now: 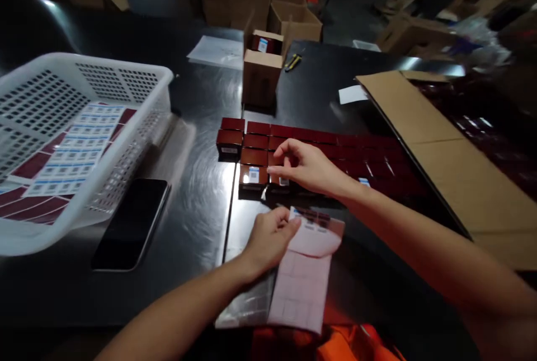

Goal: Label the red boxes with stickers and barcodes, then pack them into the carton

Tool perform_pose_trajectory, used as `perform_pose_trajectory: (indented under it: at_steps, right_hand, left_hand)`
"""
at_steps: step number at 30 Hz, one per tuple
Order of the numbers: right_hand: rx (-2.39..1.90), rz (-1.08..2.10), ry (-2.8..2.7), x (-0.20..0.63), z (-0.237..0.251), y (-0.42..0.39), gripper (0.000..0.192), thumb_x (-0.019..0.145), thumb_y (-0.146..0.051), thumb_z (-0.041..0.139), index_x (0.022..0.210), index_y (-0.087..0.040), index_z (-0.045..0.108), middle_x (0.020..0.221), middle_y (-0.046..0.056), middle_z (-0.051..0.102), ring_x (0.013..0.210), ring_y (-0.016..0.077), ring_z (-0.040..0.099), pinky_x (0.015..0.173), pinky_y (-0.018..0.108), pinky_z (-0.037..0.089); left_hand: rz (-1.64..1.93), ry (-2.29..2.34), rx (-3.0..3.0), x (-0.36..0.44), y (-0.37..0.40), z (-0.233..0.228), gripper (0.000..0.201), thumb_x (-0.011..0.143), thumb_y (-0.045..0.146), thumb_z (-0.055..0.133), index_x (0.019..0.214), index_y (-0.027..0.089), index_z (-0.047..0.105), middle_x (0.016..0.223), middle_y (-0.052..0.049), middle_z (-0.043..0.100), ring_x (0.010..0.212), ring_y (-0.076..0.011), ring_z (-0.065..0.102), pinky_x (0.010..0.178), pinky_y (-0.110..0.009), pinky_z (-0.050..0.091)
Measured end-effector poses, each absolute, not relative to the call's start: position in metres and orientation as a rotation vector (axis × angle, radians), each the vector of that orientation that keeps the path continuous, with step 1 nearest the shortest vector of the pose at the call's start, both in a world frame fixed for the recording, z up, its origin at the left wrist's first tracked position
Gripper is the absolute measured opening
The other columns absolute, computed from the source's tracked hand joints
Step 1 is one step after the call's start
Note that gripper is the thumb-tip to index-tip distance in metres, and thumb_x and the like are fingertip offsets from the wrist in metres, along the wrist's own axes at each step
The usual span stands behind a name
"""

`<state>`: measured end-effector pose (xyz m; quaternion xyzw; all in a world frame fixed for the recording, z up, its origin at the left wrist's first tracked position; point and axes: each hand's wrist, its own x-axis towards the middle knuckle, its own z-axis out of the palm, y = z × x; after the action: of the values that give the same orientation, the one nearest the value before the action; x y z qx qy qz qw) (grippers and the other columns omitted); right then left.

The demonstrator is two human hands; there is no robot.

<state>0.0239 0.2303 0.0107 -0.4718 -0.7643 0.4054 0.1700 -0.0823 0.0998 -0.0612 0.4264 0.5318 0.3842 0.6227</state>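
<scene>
My left hand (268, 240) pinches the upper left edge of a sheet of stickers (300, 288). The sheet's upper end curls over and shows a few printed labels along with a bare dark strip. Over the front row of small dark red boxes (254, 156) is my right hand (308, 168), its thumb and forefinger apart and nothing visible between them. Beneath its thumb, a white label (284, 181) shows on a box. The box to the left of that one bears a white and blue label (254, 174). My right hand and forearm hide some boxes.
On the left, a white plastic basket (161, 84) holds label sheets, beside a black phone (131, 224). An open carton (262, 75) with labelled boxes stands behind the rows, near a yellow-black cutter (293, 62). A large cardboard flap (436, 143) borders the right.
</scene>
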Motion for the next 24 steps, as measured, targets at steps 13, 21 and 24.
perform_pose_trajectory:
  at_steps: [13, 21, 24]
  right_hand:
    - [-0.819, 0.487, -2.399, 0.099, 0.033, 0.156, 0.011, 0.090, -0.021, 0.067, 0.094, -0.024, 0.077, 0.085, 0.005, 0.073, 0.084, 0.0195, 0.066, 0.073, 0.033, 0.054]
    - [-1.296, 0.872, -2.444, 0.077, 0.054, 0.203, 0.033, 0.081, -0.047, 0.075, 0.105, -0.025, 0.075, 0.096, 0.003, 0.075, 0.077, 0.0176, 0.068, 0.065, 0.028, 0.052]
    - [-1.397, 0.910, -2.523, 0.087, 0.048, 0.195, 0.021, 0.083, -0.042, 0.073, 0.093, -0.023, 0.076, 0.088, 0.003, 0.074, 0.076, 0.0178, 0.067, 0.066, 0.028, 0.050]
  left_hand:
    - [1.035, 1.203, 0.755, -0.080, 0.099, -0.068, 0.044, 0.078, 0.056, 0.065, 0.065, 0.018, 0.048, 0.060, 0.004, 0.045, 0.056, -0.0093, 0.035, 0.052, -0.023, 0.027]
    - [1.063, 1.139, 0.652, -0.079, 0.102, -0.065, 0.042, 0.077, 0.055, 0.066, 0.066, 0.018, 0.048, 0.058, 0.005, 0.043, 0.055, -0.0091, 0.034, 0.052, -0.023, 0.027]
    - [1.071, 1.126, 0.610, -0.082, 0.101, -0.060, 0.042, 0.078, 0.057, 0.065, 0.071, 0.018, 0.051, 0.063, 0.003, 0.050, 0.057, -0.0099, 0.038, 0.053, -0.023, 0.030]
